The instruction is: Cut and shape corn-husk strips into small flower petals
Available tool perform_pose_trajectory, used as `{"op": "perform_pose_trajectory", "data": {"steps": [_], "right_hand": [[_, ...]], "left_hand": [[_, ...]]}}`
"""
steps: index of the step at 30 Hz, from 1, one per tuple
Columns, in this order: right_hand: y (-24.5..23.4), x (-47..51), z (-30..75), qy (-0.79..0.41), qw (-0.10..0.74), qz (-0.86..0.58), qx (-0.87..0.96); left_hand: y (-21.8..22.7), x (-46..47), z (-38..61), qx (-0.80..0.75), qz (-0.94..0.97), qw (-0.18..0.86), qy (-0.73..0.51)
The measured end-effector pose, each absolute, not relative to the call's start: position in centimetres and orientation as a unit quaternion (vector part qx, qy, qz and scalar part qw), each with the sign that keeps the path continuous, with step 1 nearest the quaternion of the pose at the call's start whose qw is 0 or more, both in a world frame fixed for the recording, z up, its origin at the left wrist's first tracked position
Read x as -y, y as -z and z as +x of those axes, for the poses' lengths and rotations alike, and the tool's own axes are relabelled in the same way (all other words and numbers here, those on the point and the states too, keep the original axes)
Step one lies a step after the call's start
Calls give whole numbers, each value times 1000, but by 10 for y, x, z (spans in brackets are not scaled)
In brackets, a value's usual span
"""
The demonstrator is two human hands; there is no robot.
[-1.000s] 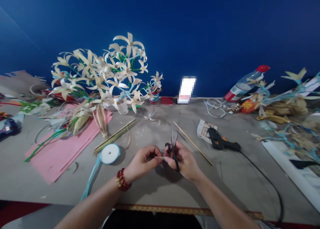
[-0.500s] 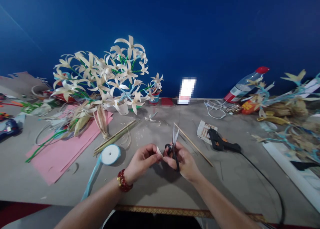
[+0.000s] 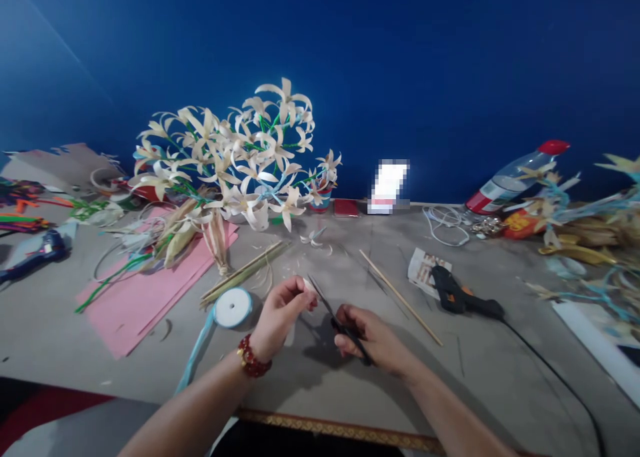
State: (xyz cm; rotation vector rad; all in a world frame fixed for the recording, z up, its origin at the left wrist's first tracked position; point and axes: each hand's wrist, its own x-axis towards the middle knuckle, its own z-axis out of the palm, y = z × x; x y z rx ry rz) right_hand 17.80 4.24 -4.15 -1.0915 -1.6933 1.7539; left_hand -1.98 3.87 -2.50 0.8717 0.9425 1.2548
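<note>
Between thumb and fingers, my left hand pinches a small cream-coloured petal-like piece; most of it is hidden by the fingertips. A beaded red bracelet circles that wrist. My right hand is closed around the handles of black-handled scissors. Their blades point up and left, with the tips beside the cream piece; I cannot tell whether they touch it. Left of my left hand lies a roll of light-blue tape, its loose end trailing toward the table's front edge.
Cream handmade flowers stand at the back left, behind pink sheets. Thin sticks lie right of centre, near a black glue gun with a trailing cord. A red-capped bottle leans at the back right. A lit, blurred screen stands at the wall.
The scissors have swung from pointing upward to pointing up-left, bringing their blades to the cream piece. My left hand has lifted slightly. The whole view has shifted, moving the table's things rightward.
</note>
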Motion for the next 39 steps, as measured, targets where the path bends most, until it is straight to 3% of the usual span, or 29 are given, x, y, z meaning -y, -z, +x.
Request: {"op": "perform_pose_trajectory", "data": {"steps": [39], "right_hand": [[34, -44, 182, -667, 190, -415, 589]], "left_hand": [[20, -40, -26, -405, 468, 635, -463]]}}
